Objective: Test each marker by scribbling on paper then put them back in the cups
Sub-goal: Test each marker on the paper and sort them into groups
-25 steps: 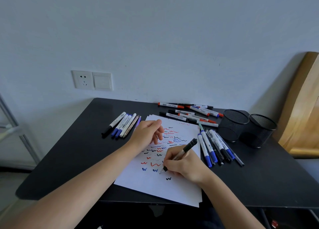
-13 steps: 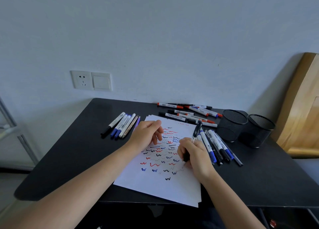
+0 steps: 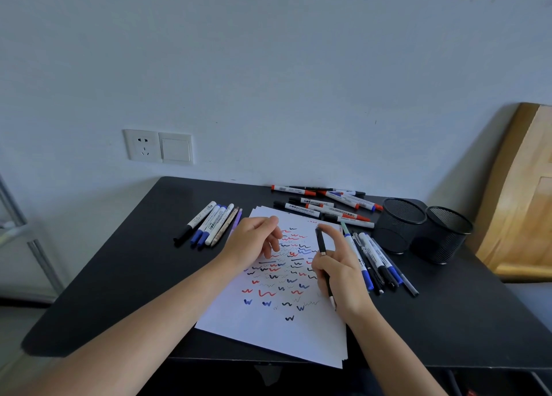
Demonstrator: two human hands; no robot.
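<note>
Two cups (image 3: pixel 394 236); one pen (image 3: pixel 321 242) gripped

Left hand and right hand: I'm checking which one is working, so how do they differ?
The left hand holds nothing and is loosely curled; the right hand grips a black pen. The left hand is over the upper left of the paper; the right hand is at its right edge, beside a row of markers. Both are above the paper.

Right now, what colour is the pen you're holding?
The pen is black; the head view shows it.
</note>
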